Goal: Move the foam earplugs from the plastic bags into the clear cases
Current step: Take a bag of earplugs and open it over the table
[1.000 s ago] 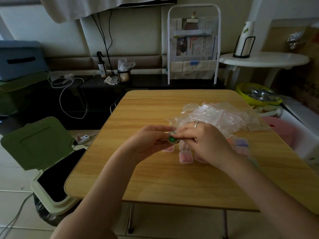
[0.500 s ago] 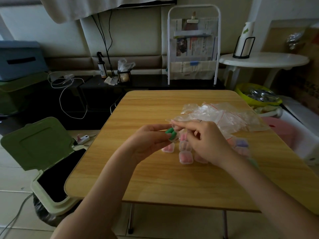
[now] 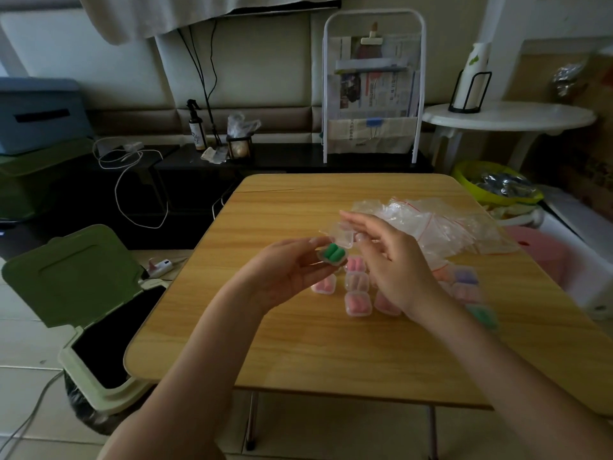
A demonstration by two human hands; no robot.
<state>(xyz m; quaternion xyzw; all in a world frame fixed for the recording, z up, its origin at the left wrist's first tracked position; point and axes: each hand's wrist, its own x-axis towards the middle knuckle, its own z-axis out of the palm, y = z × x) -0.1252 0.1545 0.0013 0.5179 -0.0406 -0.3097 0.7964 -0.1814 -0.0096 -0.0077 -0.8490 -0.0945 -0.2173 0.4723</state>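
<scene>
With the left hand [image 3: 292, 270] pinching the open clear case [image 3: 331, 257] of green earplugs [image 3: 331, 253] level, the loosely open right hand [image 3: 388, 257] should press its raised lid [image 3: 341, 234] squarely down until it snaps

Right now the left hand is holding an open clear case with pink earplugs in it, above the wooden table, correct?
Not quite. In the head view the earplugs in the open clear case are green, not pink. The left hand does hold it above the wooden table.

A home living room: padded sofa back [image 3: 245, 74], newspaper rack [image 3: 373, 91], pedal bin [image 3: 86, 293], folding wooden table [image 3: 331, 353].
</scene>
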